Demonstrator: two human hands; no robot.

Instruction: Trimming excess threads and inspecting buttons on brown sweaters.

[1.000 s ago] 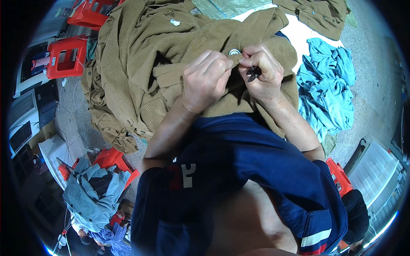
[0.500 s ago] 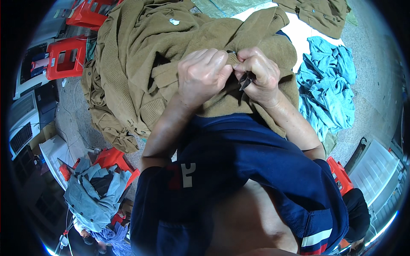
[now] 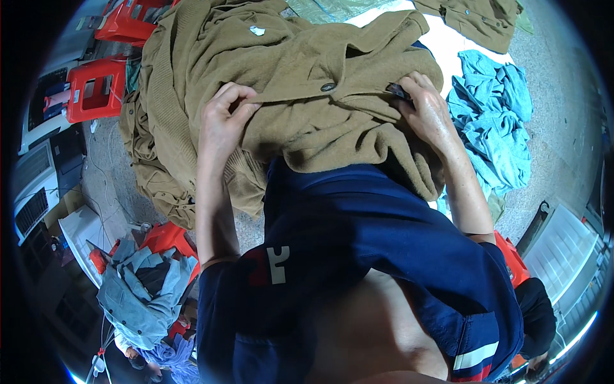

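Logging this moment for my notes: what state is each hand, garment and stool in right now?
left hand: pinching the fabric edge
right hand: pressed on the cloth, small dark object at its fingers
olive-brown garment: spread, rumpled, over the lap
button: visible, lying on the garment
blue cloth pile: crumpled on the floor
red stool: upright

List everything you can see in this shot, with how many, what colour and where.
Khaki garment: one, olive-brown, spread over the lap, centre top.
Button: one, dark, on the garment between the hands.
Second khaki garment: one, top right.
Teal cloths: a pile, right of the right hand.
Red stools: at least two, top left.
Grey-blue clothes: a heap, lower left.
Left hand: pinching a garment fold.
Right hand: on the garment edge, by a small dark item.
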